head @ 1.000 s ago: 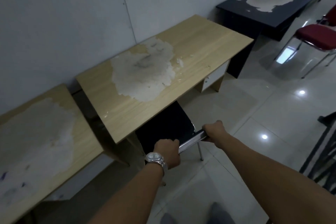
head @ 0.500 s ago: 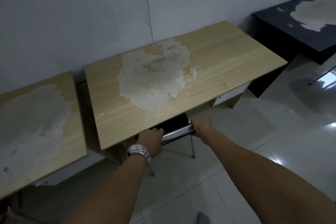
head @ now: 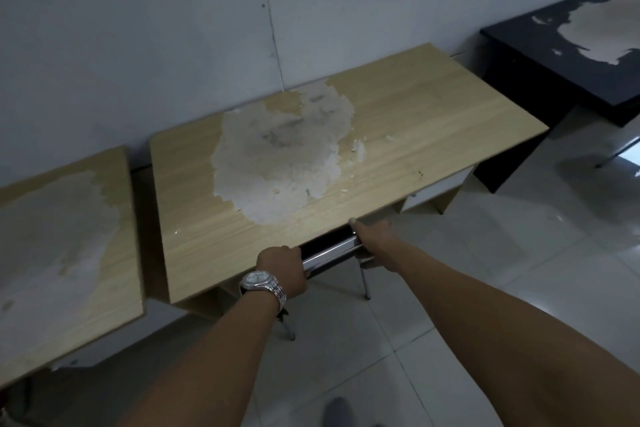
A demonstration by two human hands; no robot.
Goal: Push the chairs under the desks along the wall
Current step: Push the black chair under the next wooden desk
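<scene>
A black chair with a chrome back rail (head: 330,253) is almost wholly under the middle wooden desk (head: 408,135), which has a large patch of peeled surface. Only the rail, a sliver of black backrest and two thin metal legs show past the desk's front edge. My left hand (head: 284,269), with a metal watch at the wrist, grips the rail's left end. My right hand (head: 372,239) grips its right end, touching the desk edge.
A second worn wooden desk (head: 62,246) stands at the left against the grey wall, a black desk (head: 540,55) at the right. A metal leg of another chair (head: 616,156) shows at the right edge. Glossy white floor tiles lie in front.
The chair has slid further under the middle desk, its black seat now hidden. Both hands moved forward with the rail to the desk edge, and the view has come closer.
</scene>
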